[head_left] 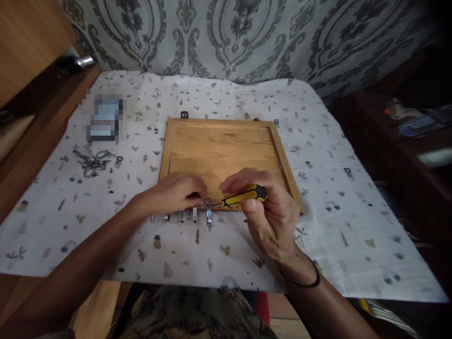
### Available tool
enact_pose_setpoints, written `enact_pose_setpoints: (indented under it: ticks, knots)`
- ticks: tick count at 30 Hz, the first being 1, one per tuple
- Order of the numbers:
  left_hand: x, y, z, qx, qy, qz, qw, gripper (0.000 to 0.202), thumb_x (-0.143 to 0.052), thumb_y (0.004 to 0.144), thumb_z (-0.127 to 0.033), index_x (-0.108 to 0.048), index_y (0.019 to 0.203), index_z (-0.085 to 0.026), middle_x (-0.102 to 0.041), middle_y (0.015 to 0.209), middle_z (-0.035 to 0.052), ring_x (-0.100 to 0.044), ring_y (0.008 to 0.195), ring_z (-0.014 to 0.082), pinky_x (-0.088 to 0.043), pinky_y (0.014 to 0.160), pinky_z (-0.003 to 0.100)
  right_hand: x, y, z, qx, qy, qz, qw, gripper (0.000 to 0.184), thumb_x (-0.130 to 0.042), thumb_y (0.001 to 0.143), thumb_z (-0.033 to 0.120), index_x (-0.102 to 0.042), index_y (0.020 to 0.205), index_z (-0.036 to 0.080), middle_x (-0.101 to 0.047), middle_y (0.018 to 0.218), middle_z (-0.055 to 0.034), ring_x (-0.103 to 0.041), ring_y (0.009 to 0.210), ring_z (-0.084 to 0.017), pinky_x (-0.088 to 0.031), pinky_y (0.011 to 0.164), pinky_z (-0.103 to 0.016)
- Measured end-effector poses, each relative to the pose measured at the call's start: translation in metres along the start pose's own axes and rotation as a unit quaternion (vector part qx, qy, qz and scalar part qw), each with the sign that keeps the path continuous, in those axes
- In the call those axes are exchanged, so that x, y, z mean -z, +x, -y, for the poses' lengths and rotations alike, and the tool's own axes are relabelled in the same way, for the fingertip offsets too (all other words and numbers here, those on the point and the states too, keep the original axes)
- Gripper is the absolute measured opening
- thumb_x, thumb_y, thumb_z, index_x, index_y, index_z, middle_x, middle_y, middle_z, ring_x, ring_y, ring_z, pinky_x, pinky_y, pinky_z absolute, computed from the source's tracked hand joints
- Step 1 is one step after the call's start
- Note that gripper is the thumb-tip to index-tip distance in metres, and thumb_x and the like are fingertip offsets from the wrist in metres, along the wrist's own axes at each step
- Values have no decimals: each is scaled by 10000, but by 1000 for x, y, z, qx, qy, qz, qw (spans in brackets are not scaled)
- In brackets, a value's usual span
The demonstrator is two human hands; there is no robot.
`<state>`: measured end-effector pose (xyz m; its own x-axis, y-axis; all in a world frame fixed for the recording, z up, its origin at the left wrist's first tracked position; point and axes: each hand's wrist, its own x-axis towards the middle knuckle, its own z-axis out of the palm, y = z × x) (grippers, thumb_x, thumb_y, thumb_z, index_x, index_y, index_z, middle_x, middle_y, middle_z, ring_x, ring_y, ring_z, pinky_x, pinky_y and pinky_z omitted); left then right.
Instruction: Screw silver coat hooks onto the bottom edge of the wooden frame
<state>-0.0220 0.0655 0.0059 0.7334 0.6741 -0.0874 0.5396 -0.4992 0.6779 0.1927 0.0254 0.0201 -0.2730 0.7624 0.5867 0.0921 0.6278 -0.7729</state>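
Observation:
A wooden framed board (222,150) lies flat on a patterned cloth. Along its near edge sit several small metal hooks, their ends jutting over the cloth. My right hand (270,214) grips a yellow-and-black screwdriver (243,195), its thin shaft pointing left and its tip at the top of the rightmost metal hook (208,216). From the left, my left hand (176,192) rests over the board's near edge, fingers curled and pressed together against that hook's upper end. The fingertips partly hide what they pinch. Another metal hook (195,215) sits just left of it.
A loose pile of metal hooks (92,162) lies on the cloth (141,254) at the left, below a pixelated phone-like object (105,117). A dark bracket (184,114) shows at the board's far edge. Wooden furniture (31,47) borders the left, a patterned curtain (240,37) the back.

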Motion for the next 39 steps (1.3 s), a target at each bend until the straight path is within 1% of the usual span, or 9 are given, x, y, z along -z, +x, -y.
enact_pose_setpoints:
  ticks: [9, 15, 18, 21, 26, 29, 34, 36, 39]
  knots:
    - [1, 1, -3, -3, -6, -4, 1000, 147, -633, 984, -192, -751, 902, -160, -742, 910, 20, -674, 856, 160, -421, 717, 233, 0, 2, 4, -53, 50, 1, 997, 92, -757, 936, 317, -703, 953, 245, -763, 893, -6, -734, 780, -161, -598, 692, -286]
    - [1, 0, -3, 6, 24, -15, 1000, 137, -656, 957, -166, -732, 843, -163, -731, 863, 4, -657, 810, 146, -396, 693, 242, 3, -4, 3, -74, 71, 47, 994, 331, -525, 1065, 426, -657, 1352, 326, -774, 1053, -34, -729, 859, -176, -586, 672, -309]
    - [0, 0, -2, 4, 18, -15, 1000, 116, -651, 947, -146, -744, 882, -172, -745, 896, 4, -674, 837, 149, -414, 708, 246, 5, 2, 3, -40, 61, 51, 996, 230, -639, 1013, 391, -727, 1213, 317, -785, 1033, -33, -730, 880, -191, -596, 723, -336]
    - [0, 0, -1, -1, 2, -12, 1000, 108, -658, 945, -150, -755, 905, -173, -760, 950, 20, -689, 881, 159, -444, 754, 252, 4, 9, 3, 2, 46, 3, 999, 130, -783, 909, 370, -731, 981, 275, -786, 968, -29, -731, 898, -205, -607, 761, -358]
    - [1, 0, 0, -3, 3, 1, 1000, 146, -630, 977, -195, -769, 940, -171, -763, 959, 37, -690, 886, 166, -458, 749, 250, 1, 12, 8, -21, 18, -24, 999, 251, -853, 835, 383, -643, 822, 246, -769, 854, -13, -693, 736, -171, -568, 610, -305]
    - [1, 0, -1, -7, 5, 1, 1000, 168, -614, 995, -222, -761, 937, -164, -762, 961, 42, -690, 895, 172, -460, 750, 250, 0, 12, 12, -60, 20, -17, 998, 238, -858, 830, 396, -670, 863, 252, -736, 791, 3, -668, 679, -161, -550, 567, -290]
    - [1, -2, -3, -9, 18, -4, 1000, 138, -627, 985, -199, -759, 950, -175, -769, 968, 31, -693, 906, 170, -449, 768, 252, 8, 15, 17, -88, 21, 39, 995, 278, -665, 988, 440, -727, 1217, 295, -736, 929, -30, -647, 657, -148, -522, 499, -279]
    - [1, -2, -3, -13, 17, -5, 1000, 139, -629, 977, -181, -768, 967, -183, -774, 1003, 36, -697, 941, 178, -462, 808, 261, 11, 17, 19, -88, 20, 67, 994, 258, -592, 1036, 402, -746, 1209, 288, -733, 932, -28, -619, 588, -118, -532, 506, -273]
    - [1, -1, -3, -10, 11, -6, 1000, 137, -637, 963, -153, -769, 980, -185, -771, 1022, 38, -699, 959, 180, -467, 823, 263, 11, 22, 22, -89, 23, 60, 994, 176, -648, 1010, 345, -776, 1094, 259, -740, 933, -20, -571, 520, -83, -508, 468, -245]
